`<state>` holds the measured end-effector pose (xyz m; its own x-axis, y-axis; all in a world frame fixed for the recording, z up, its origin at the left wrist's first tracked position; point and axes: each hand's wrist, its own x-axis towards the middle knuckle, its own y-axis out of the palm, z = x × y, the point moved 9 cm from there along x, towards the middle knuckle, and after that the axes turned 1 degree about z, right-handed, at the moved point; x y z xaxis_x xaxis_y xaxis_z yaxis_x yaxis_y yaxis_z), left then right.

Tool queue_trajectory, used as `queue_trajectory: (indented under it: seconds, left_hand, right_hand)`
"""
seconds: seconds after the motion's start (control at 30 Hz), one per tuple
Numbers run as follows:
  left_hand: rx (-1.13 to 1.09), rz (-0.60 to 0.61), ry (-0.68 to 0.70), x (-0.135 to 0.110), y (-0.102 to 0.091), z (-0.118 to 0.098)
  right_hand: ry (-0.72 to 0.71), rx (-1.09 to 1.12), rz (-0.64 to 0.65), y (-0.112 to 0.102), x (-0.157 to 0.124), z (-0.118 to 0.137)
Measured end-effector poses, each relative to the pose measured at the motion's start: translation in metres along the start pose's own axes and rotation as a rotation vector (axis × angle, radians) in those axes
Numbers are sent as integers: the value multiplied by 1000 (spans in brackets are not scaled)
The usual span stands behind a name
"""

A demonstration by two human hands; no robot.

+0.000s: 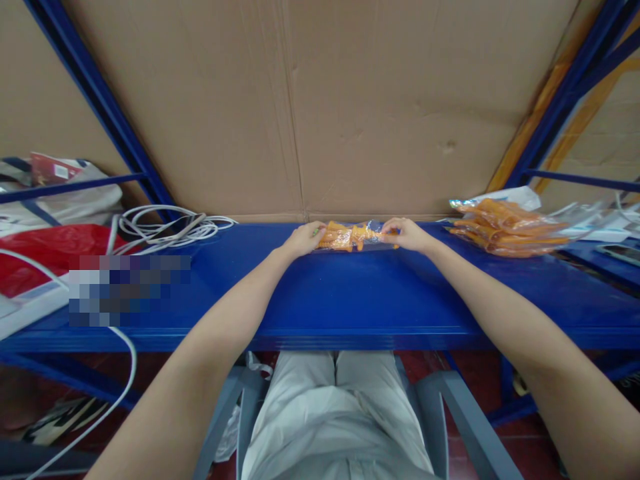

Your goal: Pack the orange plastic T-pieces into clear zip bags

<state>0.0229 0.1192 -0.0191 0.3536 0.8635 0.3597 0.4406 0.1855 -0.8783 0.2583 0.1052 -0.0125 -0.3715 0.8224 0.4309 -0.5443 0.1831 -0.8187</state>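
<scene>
A clear plastic bag with orange plastic parts (349,237) in it lies at the back of the blue table (360,293), close to the cardboard wall. My left hand (306,239) grips the bag's left end, fingers curled on it. At the other end, my right hand (404,235) pinches the bag between thumb and fingers. Both arms reach straight forward, and the bag stretches between the two hands. The exact shape of the parts is blurred by the shiny film.
Right of my hands lies a pile of similar orange bags (505,230). Coiled white cable (170,227) lies at the back left, near a red bag (60,250) and a white power strip (35,307). Blue posts (100,100) frame the cardboard wall (350,113). A phone (620,253) lies far right.
</scene>
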Motion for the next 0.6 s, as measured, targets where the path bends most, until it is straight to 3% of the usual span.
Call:
queue_trajectory:
  seconds: [0.23, 0.6]
  left_hand:
    - [21, 22, 28, -2, 2, -9]
    - [42, 22, 69, -3, 4, -15]
  right_hand:
    - [138, -266, -82, -12, -8, -2]
    - [4, 8, -40, -2, 0, 3]
